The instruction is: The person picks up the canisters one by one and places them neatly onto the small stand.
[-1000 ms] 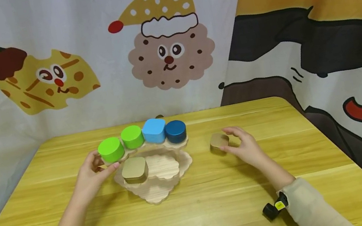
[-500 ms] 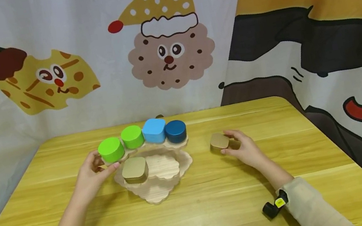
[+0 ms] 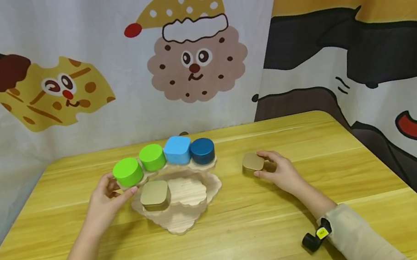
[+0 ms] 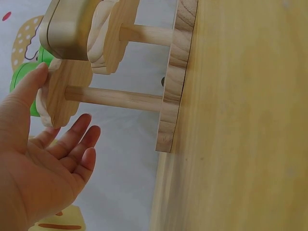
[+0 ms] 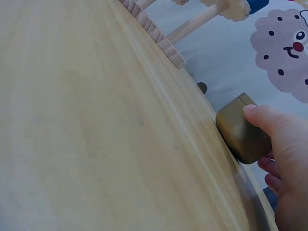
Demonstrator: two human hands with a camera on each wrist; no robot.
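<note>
Compared with one second ago, my right hand (image 3: 281,173) has closed more on the loose gold block (image 3: 253,162): the thumb and fingers now pinch its sides, and the block sits on the worktop (image 3: 252,234), to the right of the wooden stand (image 3: 187,199) and well apart from it. From this I judge that the grasp is now made and the block is ready for lifting, though it is not yet off the surface. My left hand (image 3: 105,201) has not moved; its fingers are relaxed and straight, and its fingertips touch the left edge of the upper shelf of the stand, under the nearer green cylinder (image 3: 128,172). Now the count. There are two gold blocks: the one in my right hand and a second gold block (image 3: 154,194) on the lower shelf of the stand. On the upper shelf I count four pieces: two green cylinders, the nearer one and another green cylinder (image 3: 152,157), then one light blue block (image 3: 177,150) and one dark blue cylinder (image 3: 202,151) at the right end.
</note>
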